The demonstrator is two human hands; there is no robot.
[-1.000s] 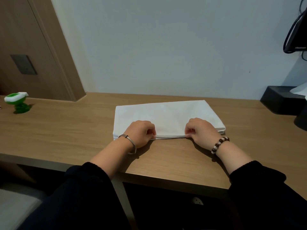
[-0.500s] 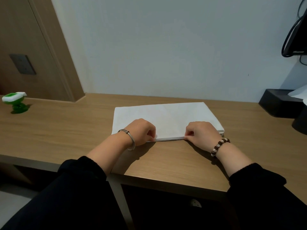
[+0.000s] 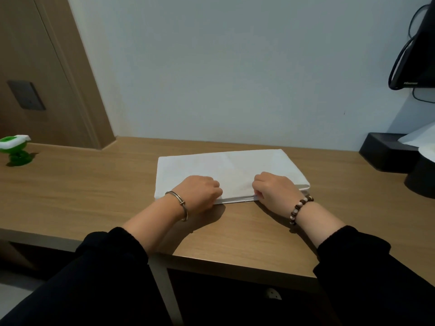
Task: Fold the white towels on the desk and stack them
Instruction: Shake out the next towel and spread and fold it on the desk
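— Any writing?
— "Hisense", faint, on the black monitor (image 3: 421,67) far right.
— The towel (image 3: 235,168)?
— Folded, mid-tabletop (image 3: 94,184). Left hand (image 3: 200,194) and right hand (image 3: 274,189) pinch its near edge, fingers (image 3: 213,184) curled. Green toy (image 3: 14,149) far left.

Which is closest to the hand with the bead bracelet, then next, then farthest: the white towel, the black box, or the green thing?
1. white towel: the right hand pinches its near edge.
2. black box: at the right side of the desk.
3. green thing: at the far left of the desk.
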